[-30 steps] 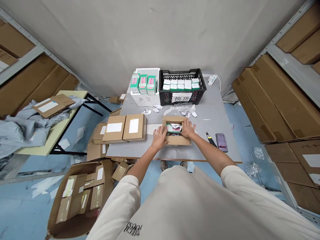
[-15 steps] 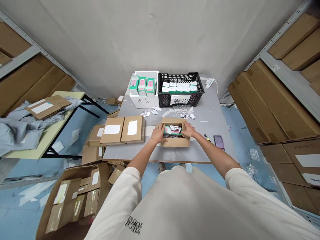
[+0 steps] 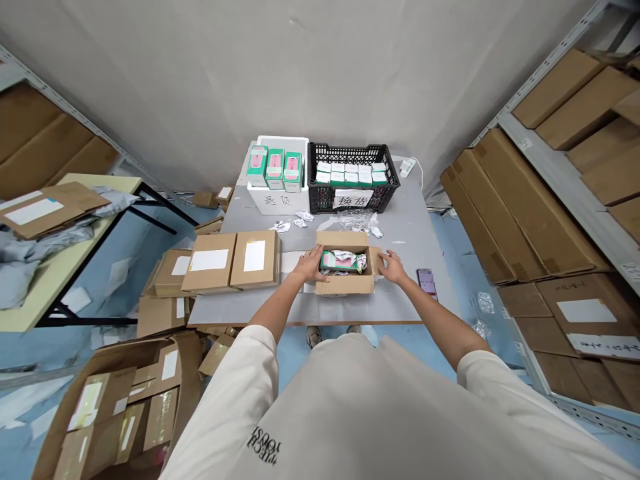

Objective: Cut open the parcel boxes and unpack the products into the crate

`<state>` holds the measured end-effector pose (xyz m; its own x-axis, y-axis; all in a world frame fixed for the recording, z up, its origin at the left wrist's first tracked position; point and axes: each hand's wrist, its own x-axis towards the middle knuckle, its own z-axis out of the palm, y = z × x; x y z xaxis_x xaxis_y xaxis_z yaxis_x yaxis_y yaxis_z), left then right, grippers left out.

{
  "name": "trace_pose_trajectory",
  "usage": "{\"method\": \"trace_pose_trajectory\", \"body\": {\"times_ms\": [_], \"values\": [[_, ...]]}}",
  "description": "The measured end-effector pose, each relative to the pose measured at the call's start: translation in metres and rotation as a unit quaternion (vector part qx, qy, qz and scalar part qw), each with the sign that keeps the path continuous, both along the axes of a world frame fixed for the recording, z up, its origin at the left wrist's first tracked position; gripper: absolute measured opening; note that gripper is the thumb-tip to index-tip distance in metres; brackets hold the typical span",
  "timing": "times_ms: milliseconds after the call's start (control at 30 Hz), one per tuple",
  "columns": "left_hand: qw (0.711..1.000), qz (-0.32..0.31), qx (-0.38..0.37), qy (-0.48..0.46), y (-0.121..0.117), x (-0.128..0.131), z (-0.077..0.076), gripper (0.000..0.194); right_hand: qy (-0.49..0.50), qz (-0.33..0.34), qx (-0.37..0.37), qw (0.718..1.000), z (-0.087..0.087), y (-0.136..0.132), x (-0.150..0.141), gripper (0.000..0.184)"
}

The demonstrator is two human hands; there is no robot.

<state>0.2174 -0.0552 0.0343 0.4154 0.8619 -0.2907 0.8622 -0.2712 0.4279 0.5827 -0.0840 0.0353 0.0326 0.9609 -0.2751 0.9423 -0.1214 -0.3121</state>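
Working across from the left: a pale-topped folding table (image 3: 80, 263) carries gray mailer bags (image 3: 35, 250) and a labeled kraft mailer (image 3: 50, 212). Below it, a large open carton (image 3: 117, 413) holds more flat labeled cartons. Two closed kraft boxes (image 3: 209, 261) (image 3: 255, 257) with white labels lie side by side on the gray worktable (image 3: 240, 310).

My left hand (image 3: 309, 264) lies flat on the left rim of the open cardboard box (image 3: 345, 285), fingers spread, pressing nothing that I can make out. The box sits near the table's front edge. Inside are green-and-pink packaging (image 3: 337, 263) and crumpled paper (image 3: 347, 255); the exact count is unclear from here.

Main change: my right hand (image 3: 393, 267) has moved outward, off the box opening, and now sits just beside the right flap. The hands are well apart, and neither clamps anything. The contents are now uncovered, with no hand over them.

Beyond the box, a white foam box (image 3: 270, 200) holds three green cartons (image 3: 275, 168), and a black plastic crate (image 3: 350, 150) holds rows of small white-and-green cartons. Paper scraps (image 3: 303, 220) and clear plastic wrap (image 3: 353, 219) lie in front of them. Right of my hand is a purple flat object (image 3: 426, 281), too blurred to identify. Flat cartons (image 3: 525, 207) fill the metal shelves at far right.
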Motion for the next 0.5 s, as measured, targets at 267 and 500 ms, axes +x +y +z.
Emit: {"method": "trace_pose_trajectory", "body": {"times_ms": [267,500], "values": [[0.999,0.016,-0.001,-0.039,0.0,-0.006,-0.013,0.141,-0.06,0.031,0.068,0.995,0.025,0.015,-0.023,0.043],[0.997,0.025,0.011,-0.07,-0.003,-0.009,-0.018,0.141,-0.024,0.314,0.047,0.948,0.058,0.042,-0.12,0.038]]}}
